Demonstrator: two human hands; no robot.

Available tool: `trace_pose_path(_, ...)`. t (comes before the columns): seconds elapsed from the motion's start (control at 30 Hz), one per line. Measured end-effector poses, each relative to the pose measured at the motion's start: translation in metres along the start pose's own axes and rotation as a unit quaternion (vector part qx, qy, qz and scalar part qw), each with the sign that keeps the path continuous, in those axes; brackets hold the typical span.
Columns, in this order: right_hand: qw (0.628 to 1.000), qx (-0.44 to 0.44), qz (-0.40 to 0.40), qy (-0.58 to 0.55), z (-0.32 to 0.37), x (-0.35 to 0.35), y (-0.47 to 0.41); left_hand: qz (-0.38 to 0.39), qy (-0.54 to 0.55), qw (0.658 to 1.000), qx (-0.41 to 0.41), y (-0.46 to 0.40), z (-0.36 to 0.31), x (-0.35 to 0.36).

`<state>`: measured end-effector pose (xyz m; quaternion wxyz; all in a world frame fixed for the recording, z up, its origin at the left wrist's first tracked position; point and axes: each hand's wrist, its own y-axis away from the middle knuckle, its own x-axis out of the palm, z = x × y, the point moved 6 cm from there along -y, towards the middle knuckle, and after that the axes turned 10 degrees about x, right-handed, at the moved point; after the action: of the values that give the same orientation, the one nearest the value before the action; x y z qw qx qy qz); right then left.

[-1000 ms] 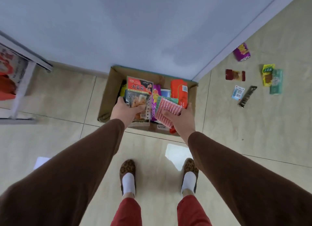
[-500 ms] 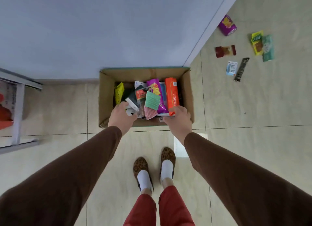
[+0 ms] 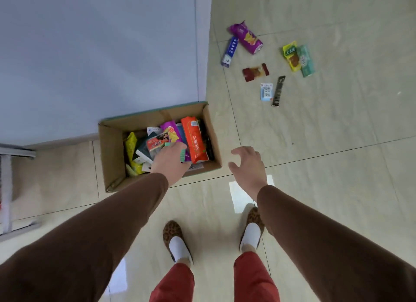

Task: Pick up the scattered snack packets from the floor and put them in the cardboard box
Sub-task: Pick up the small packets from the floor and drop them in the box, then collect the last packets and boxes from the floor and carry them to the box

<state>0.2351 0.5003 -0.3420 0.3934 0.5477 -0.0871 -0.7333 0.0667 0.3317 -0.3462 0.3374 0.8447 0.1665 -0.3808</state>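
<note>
While the open brown cardboard box (image 3: 112, 153) against the wall holds a heap of packets, including a long orange packet (image 3: 194, 141), the left hand (image 3: 170, 161) reaches in, grasp indeterminate. Right hand (image 3: 247, 168) hovers empty, fingers spread. Seven packets, one a purple crisp packet (image 3: 246, 37), lie far right on the beige tiled floor (image 3: 326, 166).

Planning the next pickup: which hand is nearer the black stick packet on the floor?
Right. The right hand hangs open over bare tile beside the cardboard box, below the black stick packet. The left hand is farther, over the box's contents.
</note>
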Motion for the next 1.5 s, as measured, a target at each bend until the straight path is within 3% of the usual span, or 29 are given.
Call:
trace_pose_path(0.2, 1.000, 0.001, -0.014, 0.007, -0.090, -0.084, -0.038, 0.032, -0.044, 0.998, 0.044, -0.052, -0.126, 0.041)
trace_pose_path(0.4, 0.999, 0.006, -0.015, 0.030, -0.188, -0.172, -0.086, 0.050, -0.016, 0.997, 0.048, -0.102, -0.254, 0.097)
trace_pose_path(0.57, 0.999, 0.003, -0.031, 0.035, -0.215, -0.214, -0.115, 0.040, 0.000, 0.997, 0.070, -0.137, -0.308, 0.109)
trace_pose_path(0.63, 0.999, 0.011, -0.014, 0.035, -0.237, -0.258, -0.172, 0.033, -0.010, 0.997, 0.064, -0.196, -0.352, 0.115)
trace_pose_path(1.07, 0.999, 0.004, 0.003, 0.033, -0.236, -0.346, -0.315, 0.034, 0.010, 0.999, 0.008, -0.327, -0.400, 0.099)
trace_pose_path(1.5, 0.992, -0.063, 0.067, 0.090, -0.248, -0.396, -0.483, 0.015, 0.054, 0.992, -0.113, -0.442, -0.440, 0.128)
